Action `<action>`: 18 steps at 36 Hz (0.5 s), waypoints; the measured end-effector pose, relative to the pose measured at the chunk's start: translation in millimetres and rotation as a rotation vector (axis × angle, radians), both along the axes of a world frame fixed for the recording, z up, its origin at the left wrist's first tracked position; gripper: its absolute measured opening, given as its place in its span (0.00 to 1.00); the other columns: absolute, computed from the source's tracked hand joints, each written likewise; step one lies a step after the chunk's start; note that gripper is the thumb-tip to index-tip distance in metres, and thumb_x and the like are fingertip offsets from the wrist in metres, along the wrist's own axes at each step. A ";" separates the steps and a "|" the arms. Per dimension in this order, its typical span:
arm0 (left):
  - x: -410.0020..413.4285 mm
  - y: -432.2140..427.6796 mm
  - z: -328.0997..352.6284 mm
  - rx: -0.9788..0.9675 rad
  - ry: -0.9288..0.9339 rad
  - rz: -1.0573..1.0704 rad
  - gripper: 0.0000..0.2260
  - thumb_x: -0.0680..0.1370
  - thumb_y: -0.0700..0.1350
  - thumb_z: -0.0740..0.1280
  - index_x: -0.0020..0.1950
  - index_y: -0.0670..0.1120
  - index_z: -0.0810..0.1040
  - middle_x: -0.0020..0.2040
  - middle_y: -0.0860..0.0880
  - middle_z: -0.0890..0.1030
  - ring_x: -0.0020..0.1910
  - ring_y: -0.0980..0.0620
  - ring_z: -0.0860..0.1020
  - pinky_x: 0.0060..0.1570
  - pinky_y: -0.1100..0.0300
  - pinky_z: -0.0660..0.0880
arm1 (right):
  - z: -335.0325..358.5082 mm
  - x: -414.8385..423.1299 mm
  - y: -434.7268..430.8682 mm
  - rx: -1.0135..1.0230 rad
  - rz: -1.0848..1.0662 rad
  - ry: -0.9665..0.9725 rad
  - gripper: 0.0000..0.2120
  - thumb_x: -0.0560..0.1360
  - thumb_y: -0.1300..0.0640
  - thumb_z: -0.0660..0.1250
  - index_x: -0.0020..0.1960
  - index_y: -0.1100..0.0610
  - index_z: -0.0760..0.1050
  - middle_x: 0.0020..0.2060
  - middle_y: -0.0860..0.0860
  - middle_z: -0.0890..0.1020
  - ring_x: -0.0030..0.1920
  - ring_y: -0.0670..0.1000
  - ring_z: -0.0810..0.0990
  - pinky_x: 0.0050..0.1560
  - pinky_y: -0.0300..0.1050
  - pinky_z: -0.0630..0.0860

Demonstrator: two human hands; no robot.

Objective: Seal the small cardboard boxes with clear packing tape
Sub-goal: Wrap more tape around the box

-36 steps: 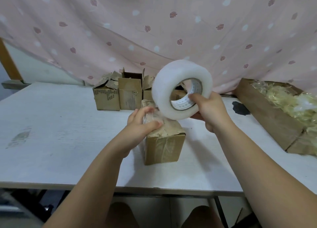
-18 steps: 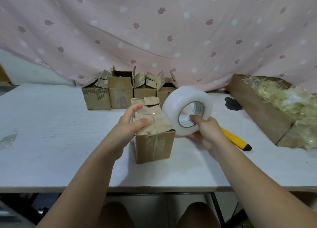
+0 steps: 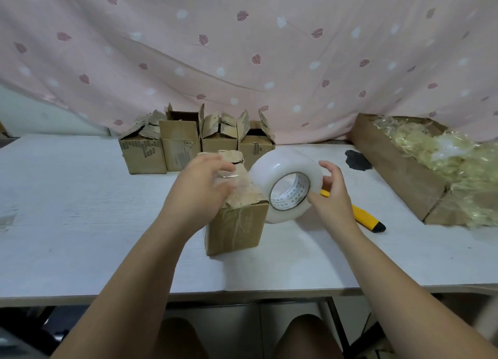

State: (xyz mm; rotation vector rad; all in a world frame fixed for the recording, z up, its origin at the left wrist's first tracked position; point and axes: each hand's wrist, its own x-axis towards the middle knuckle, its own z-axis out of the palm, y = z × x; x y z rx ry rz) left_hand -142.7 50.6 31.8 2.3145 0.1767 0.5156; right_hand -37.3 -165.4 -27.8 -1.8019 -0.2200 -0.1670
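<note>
A small cardboard box (image 3: 237, 225) stands on the white table (image 3: 80, 210) in front of me, its torn top flaps folded down with clear tape over them. My left hand (image 3: 199, 188) lies on the box top, fingers blurred and pressing on the tape. The big roll of clear packing tape (image 3: 285, 186) stands on its edge on the table, right of the box and touching it. My right hand (image 3: 332, 194) is at the roll's right side, fingers spread and loosely curved, thumb against the roll's face. A short stretch of tape seems to run from roll to box top.
Several small boxes (image 3: 194, 145) with open flaps stand in a row behind. A yellow utility knife (image 3: 365, 218) lies right of the roll, partly under my right hand. A large cardboard box (image 3: 396, 167) of crumpled plastic fills the right side. Pink curtain hangs behind.
The roll came down from above the box to stand on the table. My right thumb left the roll's core and the fingers spread. My left hand slid over the box top.
</note>
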 end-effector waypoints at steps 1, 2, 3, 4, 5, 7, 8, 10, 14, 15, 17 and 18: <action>1.0 -3.5 3.4 0.087 0.046 -0.021 0.14 0.79 0.41 0.64 0.63 0.52 0.79 0.67 0.55 0.74 0.64 0.56 0.71 0.56 0.67 0.63 | 2.9 -0.7 -2.9 0.018 0.018 -0.023 0.28 0.67 0.57 0.67 0.63 0.39 0.66 0.52 0.43 0.76 0.46 0.32 0.76 0.45 0.35 0.72; 1.7 -7.6 6.2 0.165 0.098 -0.038 0.16 0.79 0.37 0.62 0.63 0.52 0.79 0.64 0.54 0.77 0.62 0.54 0.74 0.54 0.65 0.67 | 5.0 -0.1 -6.1 0.018 0.025 -0.045 0.29 0.65 0.57 0.65 0.63 0.39 0.66 0.53 0.44 0.75 0.50 0.34 0.75 0.50 0.37 0.72; 1.7 -11.8 8.9 0.236 0.149 -0.050 0.18 0.78 0.34 0.60 0.62 0.51 0.79 0.61 0.53 0.79 0.59 0.51 0.76 0.53 0.61 0.71 | 6.7 1.7 -9.7 -0.019 0.011 -0.072 0.29 0.67 0.60 0.64 0.65 0.40 0.66 0.55 0.46 0.75 0.57 0.40 0.73 0.56 0.41 0.72; 1.6 -15.7 10.8 0.296 0.186 -0.050 0.19 0.77 0.33 0.59 0.60 0.50 0.79 0.60 0.51 0.80 0.58 0.49 0.76 0.53 0.57 0.74 | 7.4 5.0 -14.1 -0.108 -0.034 -0.101 0.29 0.69 0.63 0.64 0.67 0.43 0.67 0.58 0.49 0.74 0.63 0.47 0.70 0.61 0.46 0.69; 1.4 -19.5 11.5 0.340 0.204 -0.040 0.18 0.76 0.32 0.59 0.60 0.48 0.79 0.58 0.49 0.80 0.56 0.46 0.76 0.54 0.53 0.75 | 7.2 9.3 -19.4 -0.247 -0.103 -0.122 0.29 0.71 0.65 0.63 0.69 0.46 0.67 0.61 0.52 0.73 0.66 0.51 0.67 0.64 0.48 0.67; 1.3 -25.2 8.6 0.418 0.167 -0.003 0.14 0.78 0.38 0.57 0.60 0.47 0.77 0.59 0.49 0.78 0.55 0.46 0.75 0.55 0.51 0.73 | 6.7 18.2 -29.8 -0.600 -0.250 -0.115 0.27 0.74 0.61 0.63 0.72 0.48 0.66 0.67 0.54 0.70 0.70 0.56 0.61 0.67 0.52 0.62; 1.4 -27.4 5.9 0.472 0.140 0.008 0.13 0.79 0.44 0.56 0.60 0.47 0.75 0.59 0.49 0.77 0.55 0.46 0.74 0.54 0.52 0.72 | 6.3 22.7 -34.7 -0.764 -0.290 -0.072 0.27 0.75 0.57 0.64 0.73 0.47 0.64 0.69 0.55 0.68 0.72 0.57 0.58 0.70 0.54 0.60; 1.4 -32.2 0.3 0.581 0.181 0.025 0.21 0.79 0.59 0.51 0.65 0.50 0.72 0.65 0.50 0.74 0.59 0.47 0.72 0.56 0.53 0.68 | 5.5 29.1 -42.1 -0.988 -0.289 0.078 0.28 0.77 0.50 0.63 0.75 0.46 0.60 0.72 0.56 0.65 0.73 0.59 0.57 0.73 0.57 0.55; 2.0 -38.3 1.2 0.693 0.302 0.047 0.42 0.67 0.73 0.41 0.73 0.51 0.64 0.70 0.52 0.69 0.66 0.45 0.68 0.62 0.50 0.65 | 3.3 35.5 -50.6 -1.115 -0.213 0.264 0.26 0.78 0.51 0.60 0.74 0.48 0.61 0.66 0.55 0.73 0.66 0.60 0.69 0.63 0.54 0.66; 3.4 -38.4 2.4 0.721 0.301 0.054 0.43 0.66 0.74 0.41 0.72 0.50 0.65 0.69 0.52 0.70 0.64 0.45 0.69 0.59 0.50 0.66 | 2.1 36.0 -52.5 -1.128 -0.212 0.250 0.22 0.78 0.53 0.60 0.72 0.51 0.65 0.63 0.55 0.74 0.64 0.59 0.71 0.57 0.51 0.68; 6.4 -38.4 3.1 0.778 0.289 0.069 0.41 0.67 0.75 0.44 0.68 0.50 0.68 0.63 0.52 0.72 0.59 0.46 0.71 0.52 0.51 0.67 | -1.5 36.8 -54.9 -1.156 -0.229 0.181 0.14 0.78 0.58 0.60 0.62 0.56 0.72 0.57 0.55 0.77 0.56 0.58 0.74 0.46 0.47 0.69; 8.1 -38.7 2.8 0.801 0.281 0.076 0.39 0.69 0.75 0.46 0.66 0.50 0.70 0.61 0.52 0.73 0.57 0.46 0.71 0.50 0.52 0.67 | -2.6 36.8 -55.5 -1.175 -0.236 0.150 0.10 0.77 0.59 0.60 0.57 0.58 0.74 0.54 0.56 0.77 0.51 0.58 0.73 0.43 0.46 0.69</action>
